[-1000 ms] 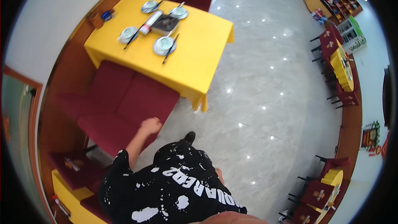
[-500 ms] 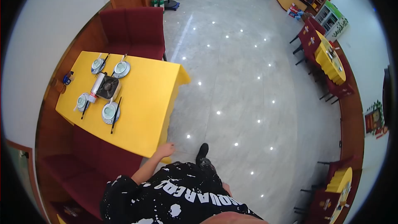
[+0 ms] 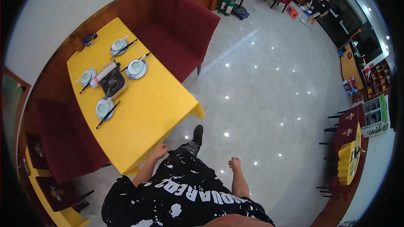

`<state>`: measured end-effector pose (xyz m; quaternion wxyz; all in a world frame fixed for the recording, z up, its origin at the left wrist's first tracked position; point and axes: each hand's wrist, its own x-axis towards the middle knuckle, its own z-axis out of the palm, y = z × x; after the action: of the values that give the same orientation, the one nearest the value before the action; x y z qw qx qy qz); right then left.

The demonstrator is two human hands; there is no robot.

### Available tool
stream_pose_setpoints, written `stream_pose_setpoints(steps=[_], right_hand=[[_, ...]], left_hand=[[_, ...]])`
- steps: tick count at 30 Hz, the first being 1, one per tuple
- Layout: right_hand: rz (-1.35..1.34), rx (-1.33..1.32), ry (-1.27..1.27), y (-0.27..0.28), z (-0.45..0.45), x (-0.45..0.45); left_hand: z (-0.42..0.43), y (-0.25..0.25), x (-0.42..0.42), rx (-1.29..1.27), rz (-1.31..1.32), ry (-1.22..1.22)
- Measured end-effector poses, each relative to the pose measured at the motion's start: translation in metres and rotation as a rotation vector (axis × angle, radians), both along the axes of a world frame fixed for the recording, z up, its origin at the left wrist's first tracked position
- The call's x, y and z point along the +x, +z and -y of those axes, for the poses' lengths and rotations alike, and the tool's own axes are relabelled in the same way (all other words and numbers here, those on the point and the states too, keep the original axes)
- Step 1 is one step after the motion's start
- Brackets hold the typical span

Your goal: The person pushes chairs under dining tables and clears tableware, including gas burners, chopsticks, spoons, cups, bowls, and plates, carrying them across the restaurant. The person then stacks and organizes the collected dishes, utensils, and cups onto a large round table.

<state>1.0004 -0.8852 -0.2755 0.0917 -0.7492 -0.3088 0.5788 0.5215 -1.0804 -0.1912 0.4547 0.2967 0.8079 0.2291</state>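
My left hand (image 3: 160,150) hangs by the front edge of a table with a yellow tablecloth (image 3: 155,113). Its fingers look loosely curled, and I see nothing in them. Whether it touches the cloth I cannot tell. Out over the floor on the other side of my body is my right hand (image 3: 234,163), its fingers curled in with no object showing. On the table a portable gas stove (image 3: 112,83) stands among several place settings, each with a bowl on a plate. Black chopsticks (image 3: 108,114) lie beside the nearest bowl (image 3: 102,109).
A dark red bench (image 3: 181,29) stands beyond the table, and another red bench (image 3: 63,138) is on its near side. Grey tiled floor (image 3: 252,101) stretches ahead. A person (image 3: 320,10) is far off near a counter (image 3: 350,65). Further yellow-covered tables (image 3: 347,164) line the right.
The view has turned left, and the table now sits further right and lower at its front corner. My right hand has swung forward into view. My left hand stays by the table edge.
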Motion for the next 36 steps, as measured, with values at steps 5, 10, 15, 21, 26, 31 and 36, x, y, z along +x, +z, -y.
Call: stream_pose_setpoints(steps=[5, 10, 15, 21, 26, 31, 36], right_hand=[[0.001, -0.018, 0.051, 0.039, -0.154, -0.041], [-0.003, -0.13, 0.243, 0.051, -0.288, -0.077], [0.061, -0.301, 0.241, 0.042, -0.47, -0.122], [-0.053, -0.101, 0.304, 0.024, -0.755, -0.261], [-0.174, 0.03, 0.745, 0.052, -0.908, -0.511], [-0.435, -0.154, 0.967, 0.192, -0.901, -0.735], [-0.88, -0.502, 1.07, 0.176, -0.876, -0.813]], left_hand=[[-0.122, -0.06, -0.004, -0.03, 0.275, 0.265], [-0.242, -0.063, 0.007, -0.187, 0.651, 0.741], [-0.318, -0.044, 0.023, 0.251, 0.834, 1.114], [-0.383, -0.066, 0.042, 0.332, 0.67, 2.099], [-0.483, -0.046, 0.025, 0.191, -0.311, 2.343], [-0.543, -0.031, -0.011, 0.045, -0.68, 2.667], [-0.536, -0.078, 0.022, 0.465, -0.635, 2.511]])
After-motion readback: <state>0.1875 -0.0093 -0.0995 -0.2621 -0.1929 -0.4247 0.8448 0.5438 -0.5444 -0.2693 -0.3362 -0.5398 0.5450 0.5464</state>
